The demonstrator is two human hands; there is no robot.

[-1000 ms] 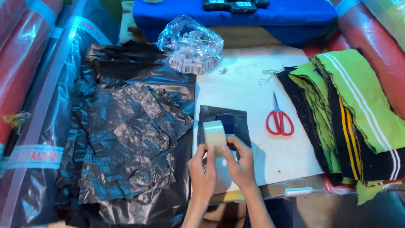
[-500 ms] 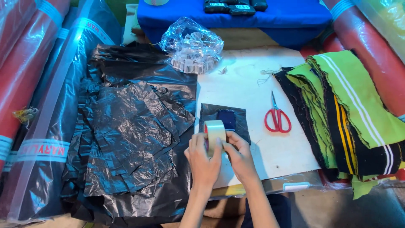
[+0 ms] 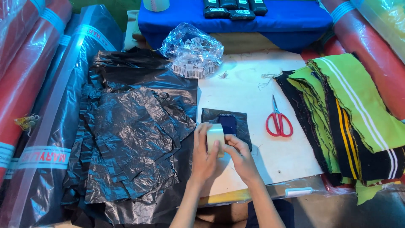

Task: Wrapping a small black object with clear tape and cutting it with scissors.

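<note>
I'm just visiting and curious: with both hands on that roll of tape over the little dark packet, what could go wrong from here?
The tape roll sits between the left hand and right hand, right above the small black packet. A pulled strip might stick to the loose black plastic sheets lying close on the left. The red scissors lie apart to the right, so cutting would probably mean letting go with one hand.

We find open white board point(image 3: 249, 90) between the black plastic sheets point(image 3: 135, 126) on the left and the fabric stack point(image 3: 346, 114) on the right. Red scissors point(image 3: 278, 118) lie in it; a clear bag of labels point(image 3: 192, 52) blocks the far edge.
</note>
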